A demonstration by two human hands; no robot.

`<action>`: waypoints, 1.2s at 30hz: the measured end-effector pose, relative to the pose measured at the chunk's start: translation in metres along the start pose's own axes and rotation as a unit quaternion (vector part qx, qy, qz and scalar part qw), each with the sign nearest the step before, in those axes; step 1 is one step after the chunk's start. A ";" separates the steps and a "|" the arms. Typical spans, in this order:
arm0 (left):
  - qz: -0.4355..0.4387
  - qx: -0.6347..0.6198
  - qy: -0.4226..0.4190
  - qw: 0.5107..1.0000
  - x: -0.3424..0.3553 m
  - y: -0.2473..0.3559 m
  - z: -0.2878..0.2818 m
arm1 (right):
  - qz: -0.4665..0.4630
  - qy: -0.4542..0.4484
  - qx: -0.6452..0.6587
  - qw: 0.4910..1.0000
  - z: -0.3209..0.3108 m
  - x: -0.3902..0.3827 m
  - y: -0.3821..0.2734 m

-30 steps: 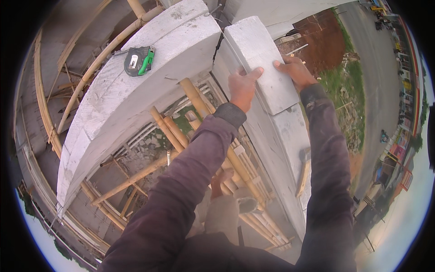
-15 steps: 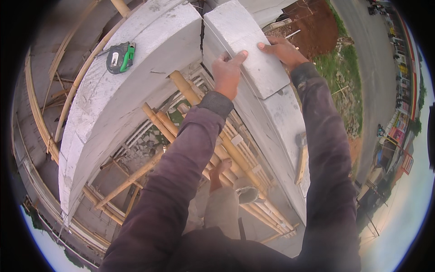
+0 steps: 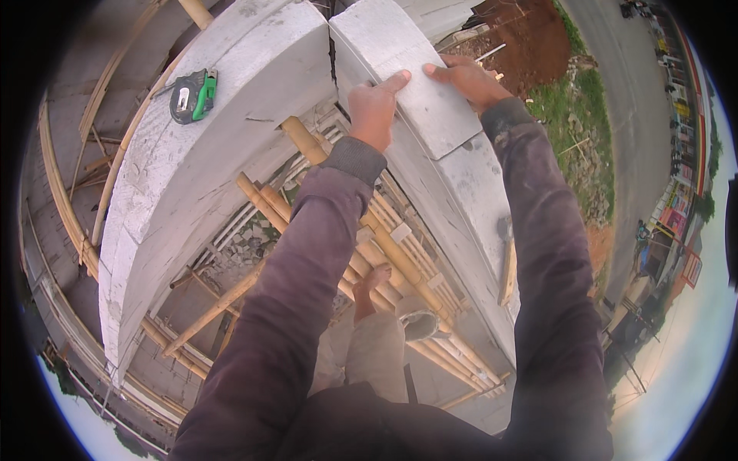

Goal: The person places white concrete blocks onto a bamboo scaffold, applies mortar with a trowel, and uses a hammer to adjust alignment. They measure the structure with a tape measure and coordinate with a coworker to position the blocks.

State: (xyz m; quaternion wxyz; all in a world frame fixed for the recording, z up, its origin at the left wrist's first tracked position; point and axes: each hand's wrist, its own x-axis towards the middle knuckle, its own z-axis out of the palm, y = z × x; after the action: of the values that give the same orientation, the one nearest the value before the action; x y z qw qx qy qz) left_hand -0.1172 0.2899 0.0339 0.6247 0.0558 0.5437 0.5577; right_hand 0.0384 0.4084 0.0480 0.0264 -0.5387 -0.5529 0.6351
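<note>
A light grey lightweight concrete block [image 3: 442, 127] lies on top of the right-hand wall, its near end against the neighbouring block [image 3: 477, 184] along a thin joint. My left hand [image 3: 373, 111] grips its left side, thumb on the upper face and the other fingers down the inner side, partly hidden. From the outer side my right hand [image 3: 473, 83] holds the same block, thumb also on top. Both thumbs point at each other across it. Nearer me on this wall rests a hammer [image 3: 507, 269] with a wooden handle.
A black and green tape measure [image 3: 194, 96] lies on the left wall [image 3: 231, 61]. Bamboo poles [image 3: 384, 238] span the gap below, with my bare foot on them and a bucket [image 3: 417, 319] beside it. Outside the right wall, the ground drops to grass [image 3: 565, 115] and a road [image 3: 638, 138].
The held block's near end now lines up more closely with the neighbouring block, where an offset edge showed before. Both hands keep their hold. The whole view has shifted slightly.
</note>
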 end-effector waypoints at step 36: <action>-0.037 -0.032 -0.049 0.998 0.003 0.008 -0.006 | -0.013 0.007 -0.015 1.000 0.000 -0.011 0.005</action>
State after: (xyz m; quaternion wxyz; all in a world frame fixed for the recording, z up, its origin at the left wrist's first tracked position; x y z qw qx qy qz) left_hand -0.1273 0.2923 0.0355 0.6721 0.0434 0.4959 0.5481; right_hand 0.0457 0.3998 0.0515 0.0303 -0.5362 -0.5692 0.6226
